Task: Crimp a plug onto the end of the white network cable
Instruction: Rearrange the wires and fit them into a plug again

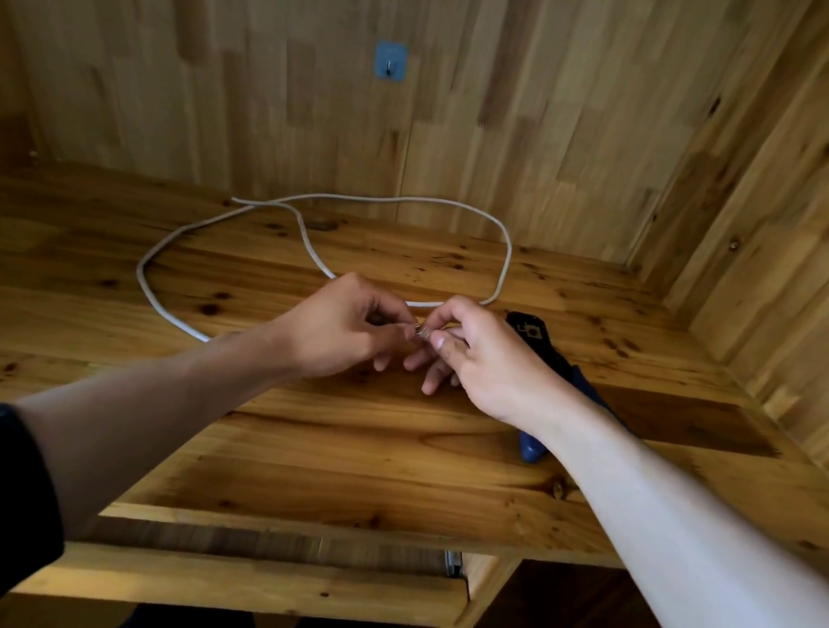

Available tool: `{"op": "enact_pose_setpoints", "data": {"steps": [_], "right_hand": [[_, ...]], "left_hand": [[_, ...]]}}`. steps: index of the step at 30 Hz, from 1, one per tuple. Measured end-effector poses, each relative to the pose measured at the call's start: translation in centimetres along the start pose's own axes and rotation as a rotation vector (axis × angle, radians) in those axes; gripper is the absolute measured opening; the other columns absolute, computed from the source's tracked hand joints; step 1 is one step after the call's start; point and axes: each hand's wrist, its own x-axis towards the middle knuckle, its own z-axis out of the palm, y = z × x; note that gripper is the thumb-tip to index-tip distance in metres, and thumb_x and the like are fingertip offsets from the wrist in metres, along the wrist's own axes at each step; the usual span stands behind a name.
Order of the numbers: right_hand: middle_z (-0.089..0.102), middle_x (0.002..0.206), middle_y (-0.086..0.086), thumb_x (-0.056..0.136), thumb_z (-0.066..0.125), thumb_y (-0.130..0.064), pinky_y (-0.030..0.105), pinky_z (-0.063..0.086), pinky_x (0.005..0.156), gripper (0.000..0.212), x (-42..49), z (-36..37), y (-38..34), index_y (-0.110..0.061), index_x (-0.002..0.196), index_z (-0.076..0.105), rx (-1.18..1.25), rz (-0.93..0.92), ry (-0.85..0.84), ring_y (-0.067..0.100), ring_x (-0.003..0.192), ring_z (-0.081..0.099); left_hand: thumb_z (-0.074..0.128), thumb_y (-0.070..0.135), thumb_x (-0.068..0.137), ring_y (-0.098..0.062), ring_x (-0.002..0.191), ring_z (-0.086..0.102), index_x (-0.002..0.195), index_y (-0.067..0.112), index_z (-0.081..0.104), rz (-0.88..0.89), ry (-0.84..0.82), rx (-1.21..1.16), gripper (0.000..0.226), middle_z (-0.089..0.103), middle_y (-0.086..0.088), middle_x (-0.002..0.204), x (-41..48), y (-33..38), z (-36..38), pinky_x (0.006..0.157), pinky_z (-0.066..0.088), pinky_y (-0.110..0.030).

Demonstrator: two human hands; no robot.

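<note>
**Plug Fitting at the Cable End**

Over the counter (334, 459), the left hand (343, 329) closes its grip on the end of the white network cable (504, 257). The right hand (480, 352) pinches the plug (420, 334) against it, apparently for alignment. The crimping tool (529, 328) lies just behind, and the cable's slack is looped beyond.

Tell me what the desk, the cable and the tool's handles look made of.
Desk: varnished wood, knots and plank seams showing. Cable: white sheath, likely matte plastic; it lies in soft curves. Tool handles: blue, probably plastic or rubber; partly hidden.
</note>
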Motion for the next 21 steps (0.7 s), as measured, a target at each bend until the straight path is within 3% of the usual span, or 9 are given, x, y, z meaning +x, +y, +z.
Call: {"op": "enact_pose_setpoints", "data": {"steps": [7, 13, 18, 21], "right_hand": [[0.074, 0.091, 0.003, 0.103, 0.042, -0.013, 0.021, 0.044, 0.062, 0.01, -0.05, 0.17, -0.13, -0.013, 0.104, 0.051, 0.03, 0.008, -0.011, 0.013, 0.067, 0.069], [0.073, 0.083, -0.004, 0.103, 0.04, -0.013, 0.013, 0.043, 0.057, 0.013, -0.08, 0.1, -0.2, -0.017, 0.099, 0.052, 0.026, -0.016, 0.001, 0.008, 0.065, 0.068], [0.073, 0.089, 0.001, 0.103, 0.04, -0.014, 0.024, 0.044, 0.065, 0.013, -0.13, 0.3, -0.13, -0.018, 0.099, 0.051, 0.023, -0.013, 0.011, 0.01, 0.066, 0.069], [0.072, 0.086, -0.001, 0.104, 0.039, -0.014, 0.023, 0.045, 0.063, 0.014, -0.15, 0.29, -0.24, -0.02, 0.097, 0.051, 0.066, -0.018, 0.026, 0.011, 0.064, 0.068]], "left_hand": [[0.061, 0.001, 0.091, 0.0, 0.043, 0.053, 0.089, -0.008, 0.064, -0.028, 0.009, -0.101, 0.009, 0.067, -0.013, 0.065, 0.17, 0.36, -0.02, 0.045, 0.036, -0.008], [0.063, 0.001, 0.089, -0.005, 0.042, 0.044, 0.086, -0.005, 0.064, -0.061, 0.012, -0.135, 0.007, 0.07, -0.011, 0.068, 0.28, 0.43, -0.19, 0.039, 0.032, -0.015], [0.063, -0.004, 0.087, -0.016, 0.041, 0.039, 0.085, -0.008, 0.063, -0.088, 0.004, -0.237, 0.005, 0.07, -0.02, 0.07, 0.23, 0.61, -0.37, 0.037, 0.029, -0.017], [0.063, -0.005, 0.086, -0.018, 0.039, 0.04, 0.088, -0.014, 0.061, -0.095, 0.005, -0.278, 0.009, 0.07, -0.027, 0.076, 0.27, 0.73, -0.59, 0.035, 0.029, -0.018]]}}
